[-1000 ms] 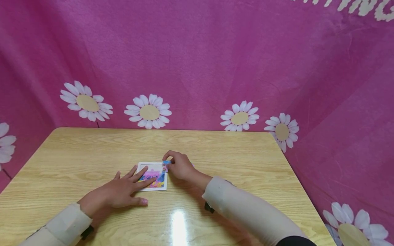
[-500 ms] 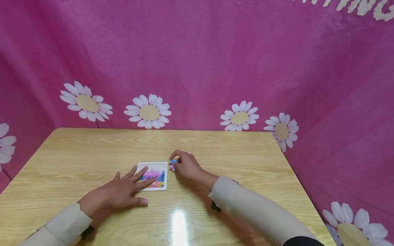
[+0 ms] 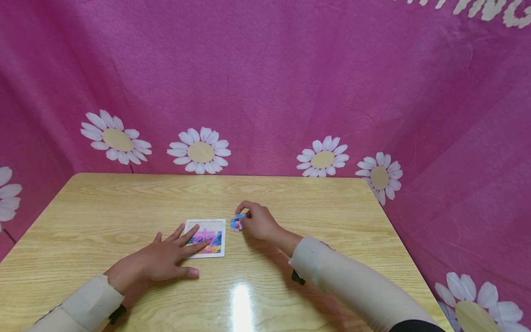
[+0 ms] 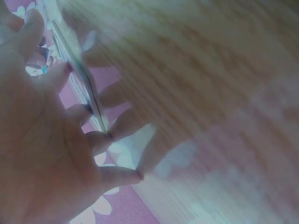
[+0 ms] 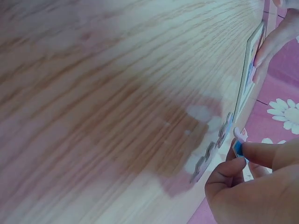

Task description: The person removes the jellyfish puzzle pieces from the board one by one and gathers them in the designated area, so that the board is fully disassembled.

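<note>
A small square jigsaw puzzle in a white frame [image 3: 223,239] lies on the table, its lower part filled with pink, blue and yellow pieces and its upper part pale. My left hand [image 3: 159,259] rests on its left side with fingers spread straight, covering part of the picture. Just right of the frame, my right hand [image 3: 259,222] pinches a blue-edged jigsaw piece [image 5: 239,148] between thumb and fingertips, raised off the table. Below that hand, in the right wrist view, loose jigsaw pieces [image 5: 202,163] lie flat on the wood; the head view largely hides them.
The wooden table [image 3: 137,198] reaches back to a pink cloth backdrop [image 3: 257,92] printed with white daisies. A bright light reflection [image 3: 241,304] shows on the tabletop near the front.
My right hand has moved right, from the frame's upper right corner to beside the frame, carrying the jigsaw piece with it. The left hand has stayed still on the frame.
</note>
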Demonstrator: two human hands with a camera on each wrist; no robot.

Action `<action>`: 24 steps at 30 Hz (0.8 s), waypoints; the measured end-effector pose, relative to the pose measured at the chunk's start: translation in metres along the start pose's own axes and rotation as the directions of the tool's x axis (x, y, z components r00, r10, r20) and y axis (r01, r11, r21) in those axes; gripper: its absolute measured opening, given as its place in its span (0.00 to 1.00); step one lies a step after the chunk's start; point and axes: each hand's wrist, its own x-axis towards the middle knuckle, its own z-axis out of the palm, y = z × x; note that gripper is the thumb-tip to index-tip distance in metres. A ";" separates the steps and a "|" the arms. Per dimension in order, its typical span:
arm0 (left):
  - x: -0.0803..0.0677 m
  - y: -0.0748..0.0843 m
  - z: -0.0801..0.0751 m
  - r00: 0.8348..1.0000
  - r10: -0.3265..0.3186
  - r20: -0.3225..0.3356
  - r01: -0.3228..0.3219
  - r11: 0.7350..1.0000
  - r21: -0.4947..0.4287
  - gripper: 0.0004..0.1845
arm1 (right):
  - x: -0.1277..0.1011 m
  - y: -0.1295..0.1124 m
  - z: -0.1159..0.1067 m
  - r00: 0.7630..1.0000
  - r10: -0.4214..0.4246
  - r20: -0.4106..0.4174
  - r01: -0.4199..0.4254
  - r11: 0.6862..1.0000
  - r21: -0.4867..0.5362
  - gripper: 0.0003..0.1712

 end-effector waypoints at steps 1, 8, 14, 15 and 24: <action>0.000 0.000 0.000 1.000 -0.001 0.001 0.001 1.000 -0.001 0.43 | -0.001 0.001 -0.001 1.000 0.000 0.001 0.000 1.000 0.000 0.10; 0.001 -0.001 0.001 1.000 -0.006 0.012 0.006 1.000 -0.011 0.44 | -0.003 0.006 -0.008 1.000 0.021 0.003 -0.021 1.000 0.011 0.09; 0.000 -0.001 0.001 1.000 -0.001 0.006 0.002 1.000 -0.011 0.44 | -0.005 0.012 -0.014 0.999 0.031 0.008 -0.031 0.999 0.017 0.09; 0.000 -0.001 0.001 1.000 -0.001 0.005 0.001 1.000 -0.012 0.44 | -0.006 0.013 -0.016 0.999 0.032 0.007 -0.033 0.999 0.019 0.10; -0.001 0.000 0.000 1.000 0.005 -0.002 -0.005 1.000 -0.010 0.44 | -0.011 0.024 -0.027 0.999 0.040 -0.009 -0.040 0.999 0.008 0.08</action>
